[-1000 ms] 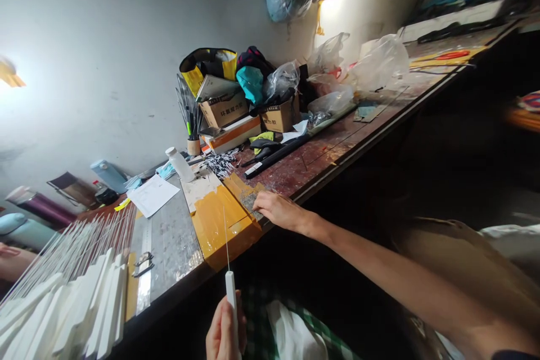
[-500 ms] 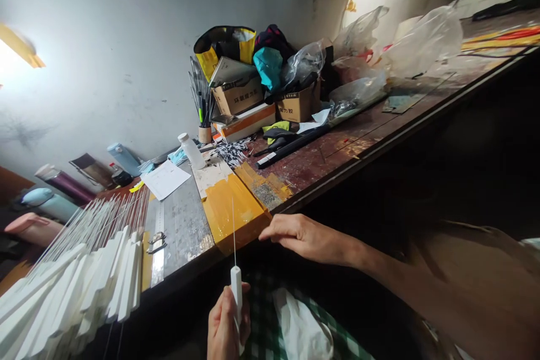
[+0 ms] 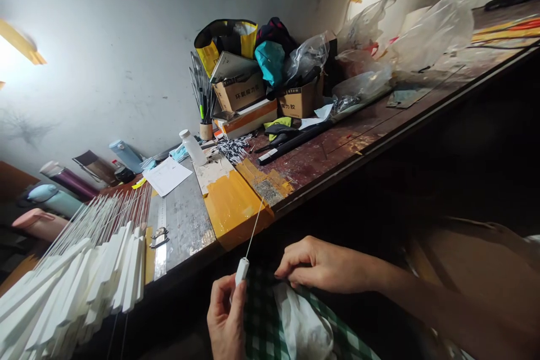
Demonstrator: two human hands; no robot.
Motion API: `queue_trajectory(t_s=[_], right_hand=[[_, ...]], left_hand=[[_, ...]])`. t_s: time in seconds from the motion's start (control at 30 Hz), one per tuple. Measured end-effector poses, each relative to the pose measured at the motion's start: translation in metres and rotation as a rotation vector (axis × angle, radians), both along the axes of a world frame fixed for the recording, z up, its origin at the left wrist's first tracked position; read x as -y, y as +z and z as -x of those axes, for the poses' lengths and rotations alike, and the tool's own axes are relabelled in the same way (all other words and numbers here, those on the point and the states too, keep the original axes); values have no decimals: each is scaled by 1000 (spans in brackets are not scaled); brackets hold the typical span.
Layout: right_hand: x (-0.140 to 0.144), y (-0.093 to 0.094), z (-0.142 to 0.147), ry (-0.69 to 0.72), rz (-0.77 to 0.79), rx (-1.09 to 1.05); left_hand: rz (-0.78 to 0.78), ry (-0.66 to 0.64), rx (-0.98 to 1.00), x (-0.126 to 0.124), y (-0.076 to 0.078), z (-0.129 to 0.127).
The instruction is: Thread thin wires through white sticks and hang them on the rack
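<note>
Withdrawn from the desk edge, right hand now pinches white cloth at the lap; left hand grips white-handled needle, now tilted rightward.

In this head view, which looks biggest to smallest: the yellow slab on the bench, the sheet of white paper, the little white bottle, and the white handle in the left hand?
1. yellow slab
2. white paper
3. white bottle
4. white handle, partly hidden by the left hand

The handle sits nearer the camera, so bottle versus handle is unsure.
</note>
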State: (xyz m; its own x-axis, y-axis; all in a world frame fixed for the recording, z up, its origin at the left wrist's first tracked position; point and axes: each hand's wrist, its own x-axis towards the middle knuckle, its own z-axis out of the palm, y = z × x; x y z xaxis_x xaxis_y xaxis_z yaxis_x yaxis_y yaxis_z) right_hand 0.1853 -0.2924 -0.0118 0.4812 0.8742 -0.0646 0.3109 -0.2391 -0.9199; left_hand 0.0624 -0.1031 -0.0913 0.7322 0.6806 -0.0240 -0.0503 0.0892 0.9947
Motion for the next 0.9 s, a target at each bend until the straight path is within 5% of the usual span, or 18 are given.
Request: queue_trajectory(t_s=[0.13, 0.3, 0.47, 0.6, 0.7, 0.8, 0.9], right_hand=[[1, -4, -1, -75, 84, -31], [-4, -2, -52, -330, 19, 623], [-21, 0, -94, -380, 35, 820], [-21, 6, -59, -314, -54, 910], [-13, -1, -17, -138, -175, 1028], [0, -18, 7, -165, -38, 987], [17, -39, 10, -235, 106, 784]], left_hand=[[-70, 154, 62, -4, -7, -2], [-48, 243, 65, -5, -8, -3], [-147, 258, 99, 6, -17, -2], [-343, 281, 39, 3, -33, 2], [-638, 203, 114, -2, -41, 4], [-923, 222, 59, 9, -36, 3], [-929, 212, 28, 38, -21, 2]])
